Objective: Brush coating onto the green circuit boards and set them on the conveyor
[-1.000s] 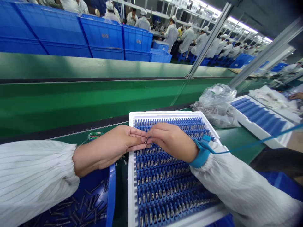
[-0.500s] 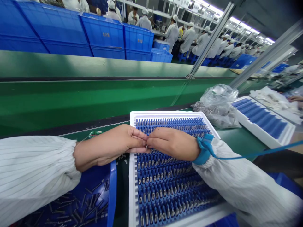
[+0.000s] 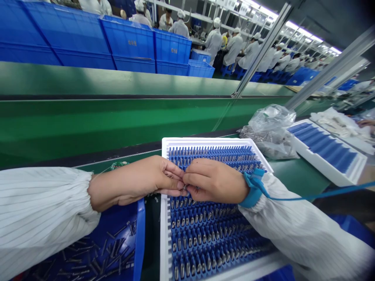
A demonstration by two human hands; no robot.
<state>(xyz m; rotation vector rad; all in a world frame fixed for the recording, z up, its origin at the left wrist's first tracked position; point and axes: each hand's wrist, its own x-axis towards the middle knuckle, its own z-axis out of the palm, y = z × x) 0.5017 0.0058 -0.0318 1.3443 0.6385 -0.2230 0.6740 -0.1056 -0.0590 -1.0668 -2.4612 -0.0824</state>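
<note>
My left hand [image 3: 159, 177] reaches in over the left side of a white tray [image 3: 165, 242], its fingers closed around small metal pieces. Against its fingertips my right hand [image 3: 215, 179] is pinched. A small metal spring [image 3: 185, 187] shows between the two hands, partly covered by fingers. Beneath them, blue slotted racks [image 3: 202, 230] fill the tray, with rows of small shiny metal parts standing in the slots. The hands hide part of the middle rows. A blue wrist strap [image 3: 252, 185] with a cord circles my right wrist.
A blue bin [image 3: 141, 234] with loose springs and thin metal parts stands at the left. Behind the tray lie a green circuit board [image 3: 118, 165] and a plastic bag [image 3: 271, 130] of parts. Another white tray [image 3: 351, 175] is at the right. Blue crates [image 3: 130, 39] line the back.
The fingers of my right hand have curled and shifted slightly down at the left fingertips. My left fingers have opened a little, showing more metal pieces. The tray stays put.
</note>
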